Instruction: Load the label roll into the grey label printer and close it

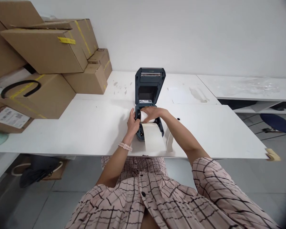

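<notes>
A dark label printer [149,84] stands on the white table with its lid tipped up. Inside its lower half lies a white roll of labels [146,117], from which a pale strip [153,138] runs out over the front edge. My right hand [152,113] reaches across the top of the roll with its fingers curved around it. At the printer's left side my left hand [133,122] grips the edge of the housing, its thumb close to the roll's end. Part of the roll is hidden under my right hand.
Several cardboard boxes [50,47] are stacked at the left, with a black headband [21,83] on one. A curled paper strip [169,142] lies right of the printer on the white table [97,127]. Clear plastic [259,84] lies at the far right, above a blue stool seat [277,123].
</notes>
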`<state>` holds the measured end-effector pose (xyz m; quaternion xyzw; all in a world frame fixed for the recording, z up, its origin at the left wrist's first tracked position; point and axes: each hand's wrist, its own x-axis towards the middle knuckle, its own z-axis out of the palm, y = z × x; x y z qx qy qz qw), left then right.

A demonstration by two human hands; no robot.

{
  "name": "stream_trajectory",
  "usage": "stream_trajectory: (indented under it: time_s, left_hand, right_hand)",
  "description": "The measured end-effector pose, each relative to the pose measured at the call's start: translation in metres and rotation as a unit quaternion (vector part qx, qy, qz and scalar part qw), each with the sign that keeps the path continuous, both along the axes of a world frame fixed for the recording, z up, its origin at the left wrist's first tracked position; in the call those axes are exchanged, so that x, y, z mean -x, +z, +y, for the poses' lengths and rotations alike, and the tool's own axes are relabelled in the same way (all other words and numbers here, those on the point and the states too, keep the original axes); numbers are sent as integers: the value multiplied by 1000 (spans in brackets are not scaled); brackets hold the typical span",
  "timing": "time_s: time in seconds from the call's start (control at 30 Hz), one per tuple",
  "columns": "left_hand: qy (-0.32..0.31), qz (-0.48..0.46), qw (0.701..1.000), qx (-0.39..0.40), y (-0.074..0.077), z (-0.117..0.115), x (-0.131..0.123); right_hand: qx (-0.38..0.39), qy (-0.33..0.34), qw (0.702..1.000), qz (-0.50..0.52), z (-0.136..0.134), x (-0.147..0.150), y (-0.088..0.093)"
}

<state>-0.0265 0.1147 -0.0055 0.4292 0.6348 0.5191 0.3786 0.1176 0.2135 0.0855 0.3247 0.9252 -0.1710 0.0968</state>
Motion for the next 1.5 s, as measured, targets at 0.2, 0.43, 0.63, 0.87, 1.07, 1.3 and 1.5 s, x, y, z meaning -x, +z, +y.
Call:
stream_trajectory:
  time_s: [0.2,0.43,0.63,0.87,1.07,1.3,1.5]
  left_hand:
    - [-28,-12,999,-31,-6,-2,2]
    - [-21,-29,999,-37,-2,-1,-2]
    - [-25,-33,999,-13,5,-21,-8]
    - [-63,-29,997,-41,11,-38,-11]
    - [-45,43,998,-18,11,-45,-13]
    - [-109,249,955,-123,9,-82,-35]
    - [-148,292,934,-141,13,-84,-29]
  right_hand:
    - [-87,-27,980,176,-79,-43,-23]
    - [-144,-91,956,239,-165,-54,-67]
    - [-145,-107,952,247,-162,-45,-64]
    - [-134,-101,953,253,-163,-47,-59]
    - [-91,-93,950,283,-158,-55,-57]
    - [54,-93,919,379,-136,-73,-39]
    - [10,-267,802,534,-56,-84,-21]
